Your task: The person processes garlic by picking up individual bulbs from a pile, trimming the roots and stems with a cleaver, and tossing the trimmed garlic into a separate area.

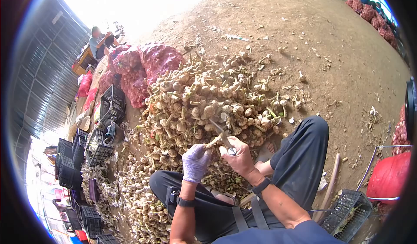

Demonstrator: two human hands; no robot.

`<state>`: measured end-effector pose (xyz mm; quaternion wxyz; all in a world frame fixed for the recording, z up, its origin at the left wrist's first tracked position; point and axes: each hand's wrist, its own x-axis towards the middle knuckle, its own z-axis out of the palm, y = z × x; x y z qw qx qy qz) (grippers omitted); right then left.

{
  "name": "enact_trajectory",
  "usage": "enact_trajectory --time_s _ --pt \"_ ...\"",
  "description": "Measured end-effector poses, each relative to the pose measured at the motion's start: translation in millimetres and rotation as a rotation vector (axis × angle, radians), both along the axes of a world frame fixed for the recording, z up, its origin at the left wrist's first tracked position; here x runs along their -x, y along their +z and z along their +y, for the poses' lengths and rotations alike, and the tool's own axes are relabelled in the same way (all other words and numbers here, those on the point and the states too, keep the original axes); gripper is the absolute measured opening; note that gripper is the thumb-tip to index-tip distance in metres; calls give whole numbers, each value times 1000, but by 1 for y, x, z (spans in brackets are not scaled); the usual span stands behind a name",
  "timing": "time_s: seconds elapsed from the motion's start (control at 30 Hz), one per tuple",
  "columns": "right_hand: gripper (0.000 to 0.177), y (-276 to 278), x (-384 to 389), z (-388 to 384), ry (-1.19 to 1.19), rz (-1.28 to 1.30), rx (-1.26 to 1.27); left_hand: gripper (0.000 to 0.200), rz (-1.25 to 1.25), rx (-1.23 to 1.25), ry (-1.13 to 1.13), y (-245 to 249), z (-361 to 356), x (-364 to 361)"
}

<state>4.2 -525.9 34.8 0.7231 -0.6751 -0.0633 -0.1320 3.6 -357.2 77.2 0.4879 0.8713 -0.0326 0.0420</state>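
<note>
Stalked garlic [214, 142], just below centre, grasped in the gloved left hand [196, 162]; bare right hand [240, 157] closed round a metal tool [215, 124] beside it, tip towards eleven o'clock; from the hands, garlic heap [191, 105] at twelve; pink mesh sacks [161, 61] beyond, at eleven; seated person [99, 42] at ten; black crate [66, 171] at nine; red bag [388, 178] at three.

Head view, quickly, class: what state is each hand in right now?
Left hand, gloved in pale lilac fabric: closed, holding a dry tan garlic stalk.
Bare right hand: closed, holding a grey metal tool.
</note>
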Motion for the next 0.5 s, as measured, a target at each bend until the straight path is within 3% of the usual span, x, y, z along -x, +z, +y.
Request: enact_trajectory --time_s 0.03,0.07,0.17,0.27,0.37,0.43,0.5 --pt "10 0 -1 2 -50 -76 93 12 66 51 24 -1 1 1" --pt "12 9 2 8 -69 -78 14 11 5 -2 -9 2 -1 0" --pt "15 -4 7 10 -54 7 223 11 -204 -228 -123 1 2 -2" --pt "26 -73 17 13 41 187 397 14 -270 -214 -32 9 7 -4" --pt "27 -129 31 18 113 453 546 10 -225 -135 20 12 27 -7" --pt "25 -144 29 19 98 548 498 8 2 266 162 1 40 -4" --pt "24 -139 23 17 72 565 443 9 -54 235 161 10 60 1"
